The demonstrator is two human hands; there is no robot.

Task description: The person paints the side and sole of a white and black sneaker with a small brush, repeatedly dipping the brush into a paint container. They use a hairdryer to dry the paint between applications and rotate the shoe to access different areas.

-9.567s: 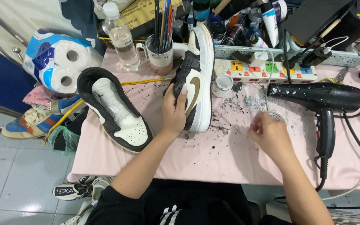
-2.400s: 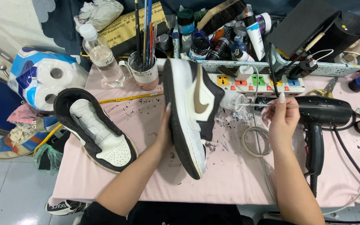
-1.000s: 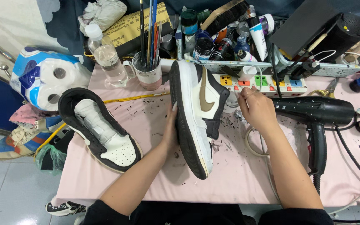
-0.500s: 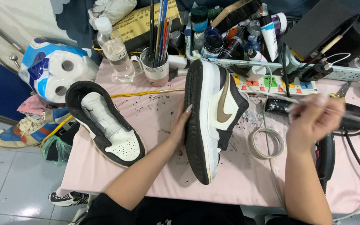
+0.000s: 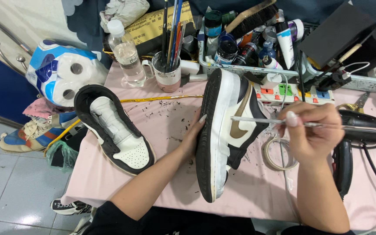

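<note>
Right hand pinches a thin brush, its tip at the tan swoosh of the sneaker; left hand flat against the sole, fingers open, propping it on edge on the pink table; the swoosh looks coloured, midsole white with dark scuffs (more to touch up, I'd judge); the second sneaker lies apart, left; tape roll beside the wrist.
</note>
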